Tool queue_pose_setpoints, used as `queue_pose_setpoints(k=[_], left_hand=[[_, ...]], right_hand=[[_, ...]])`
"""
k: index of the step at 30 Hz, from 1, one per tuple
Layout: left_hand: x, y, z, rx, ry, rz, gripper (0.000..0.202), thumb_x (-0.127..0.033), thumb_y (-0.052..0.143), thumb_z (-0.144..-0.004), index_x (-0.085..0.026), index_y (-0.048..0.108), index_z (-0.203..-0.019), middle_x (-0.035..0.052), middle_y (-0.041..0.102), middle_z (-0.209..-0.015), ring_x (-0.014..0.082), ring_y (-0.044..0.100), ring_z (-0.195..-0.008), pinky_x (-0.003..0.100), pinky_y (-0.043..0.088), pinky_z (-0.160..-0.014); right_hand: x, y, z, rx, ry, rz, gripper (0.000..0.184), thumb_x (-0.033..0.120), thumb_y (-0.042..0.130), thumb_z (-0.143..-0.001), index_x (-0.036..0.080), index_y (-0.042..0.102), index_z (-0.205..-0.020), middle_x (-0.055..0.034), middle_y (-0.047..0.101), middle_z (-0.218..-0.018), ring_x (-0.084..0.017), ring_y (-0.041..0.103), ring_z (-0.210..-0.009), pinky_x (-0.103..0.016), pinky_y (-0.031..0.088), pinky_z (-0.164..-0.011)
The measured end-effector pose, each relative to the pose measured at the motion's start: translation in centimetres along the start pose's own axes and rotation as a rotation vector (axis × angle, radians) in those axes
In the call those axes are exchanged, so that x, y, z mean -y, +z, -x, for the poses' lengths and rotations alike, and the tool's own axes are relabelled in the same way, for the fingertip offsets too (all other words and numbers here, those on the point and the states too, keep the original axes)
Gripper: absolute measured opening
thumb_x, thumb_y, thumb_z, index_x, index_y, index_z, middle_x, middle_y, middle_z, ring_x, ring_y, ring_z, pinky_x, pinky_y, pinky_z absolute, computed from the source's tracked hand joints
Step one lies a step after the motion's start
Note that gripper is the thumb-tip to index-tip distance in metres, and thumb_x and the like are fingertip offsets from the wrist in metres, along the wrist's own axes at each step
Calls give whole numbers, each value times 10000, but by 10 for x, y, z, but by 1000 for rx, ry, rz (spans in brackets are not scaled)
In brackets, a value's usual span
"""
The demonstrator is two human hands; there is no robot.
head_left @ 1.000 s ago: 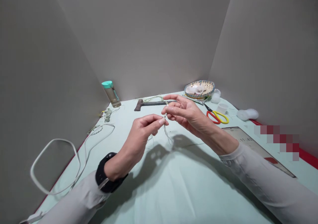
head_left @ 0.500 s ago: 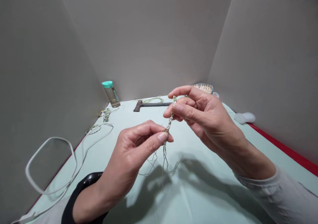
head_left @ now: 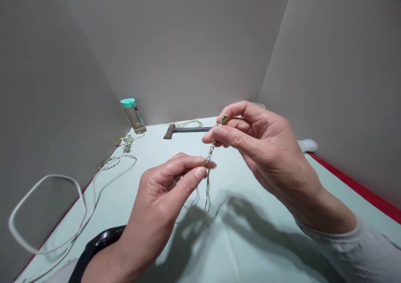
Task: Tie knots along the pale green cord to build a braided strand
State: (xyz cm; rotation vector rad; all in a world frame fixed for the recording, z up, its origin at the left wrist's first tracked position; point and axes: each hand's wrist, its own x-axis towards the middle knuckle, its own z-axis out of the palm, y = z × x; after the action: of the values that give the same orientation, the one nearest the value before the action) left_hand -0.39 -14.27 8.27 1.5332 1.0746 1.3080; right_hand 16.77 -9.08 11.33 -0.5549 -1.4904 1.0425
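Observation:
A thin braided cord (head_left: 211,150) in green and white runs slantwise between my two hands over the table. My right hand (head_left: 260,145) pinches its upper part between thumb and fingers, and a small green looped end shows above the thumb. Lower down, my left hand (head_left: 171,195) holds the cord's bottom end, where the braid stops, between thumb and index finger. Several loose thin strands (head_left: 207,191) hang from there toward the tabletop. How the strands run between the left fingertips is too small to make out.
A hammer-like tool (head_left: 188,129) lies at the back beside loose green cord (head_left: 191,123). A bottle with a turquoise lid (head_left: 134,118) stands back left. Knotted green cordwork (head_left: 127,143) and a white cable (head_left: 83,197) lie left. A white object (head_left: 308,145) sits at the right edge.
The view has shifted slightly. The right hand has tilted, and more of the green looped end shows above its thumb. Both hands keep their pinch on the cord.

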Motion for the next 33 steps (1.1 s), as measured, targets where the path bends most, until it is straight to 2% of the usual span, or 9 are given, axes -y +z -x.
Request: queue_pose_setpoints(k=[3,6,11,17,20,23,26,29,33], left_hand=[[4,-2,-3,-102,-22,-22,84,-336,703,-923,-318,741,-997,-29,676,-1048,163,564,-995,227,437,-830],[4,-6,-2,-160,-25,-28,70,-310,699,-919,-281,673,-861,-42,599,-900,134,498,-860,202,409,-732],[0,-6,3,-50,-128,51,156,-311,682,-918,-237,680,-781,-20,575,-790,140,477,-788,217,408,-722],[7,-5,12,9,-227,311,173,-279,661,-914,-212,745,-779,2,612,-791,148,506,-782,251,432,-755],[13,-5,17,19,-297,374,169,-273,690,-899,-208,752,-757,-6,604,-754,138,512,-779,241,426,-757],[17,-4,20,-5,-358,379,110,-266,723,-876,-211,784,-803,-3,656,-793,133,534,-792,243,428,-776],[20,-3,22,-10,-412,363,103,-274,730,-874,-201,786,-827,4,685,-814,137,565,-815,246,431,-787],[23,-2,23,1,-444,321,128,-259,715,-890,-194,765,-793,0,699,-812,128,587,-823,234,426,-787],[27,-4,22,36,-473,300,161,-239,705,-897,-193,733,-745,-24,682,-768,101,560,-738,223,423,-767]], right_hand=[[0,-1,-3,-21,-57,19,115,164,701,-878,241,622,-844,55,734,-745,-117,726,-777,-260,574,-728],[1,0,-2,-35,-110,72,117,185,721,-878,247,627,-846,53,741,-774,-123,719,-797,-267,557,-716],[-5,7,7,-33,-214,206,120,168,726,-881,248,638,-870,30,742,-896,-158,707,-906,-321,561,-779],[-30,11,34,147,-671,610,191,13,614,-889,188,676,-934,-43,730,-917,-147,610,-858,-332,510,-779],[-38,8,50,176,-797,784,167,19,625,-882,154,705,-939,-44,761,-933,-148,580,-826,-334,478,-752],[-42,6,63,244,-849,860,147,61,572,-909,115,705,-941,-57,771,-937,-160,607,-844,-364,438,-773],[-49,8,70,293,-869,880,236,77,473,-919,103,707,-913,-62,764,-886,-165,624,-824,-379,407,-758],[-57,12,76,299,-860,885,304,77,413,-916,126,703,-844,-37,753,-830,-154,623,-774,-385,384,-736],[-56,10,77,407,-796,781,312,79,387,-916,157,682,-849,-8,758,-886,-137,639,-835,-375,415,-809]])
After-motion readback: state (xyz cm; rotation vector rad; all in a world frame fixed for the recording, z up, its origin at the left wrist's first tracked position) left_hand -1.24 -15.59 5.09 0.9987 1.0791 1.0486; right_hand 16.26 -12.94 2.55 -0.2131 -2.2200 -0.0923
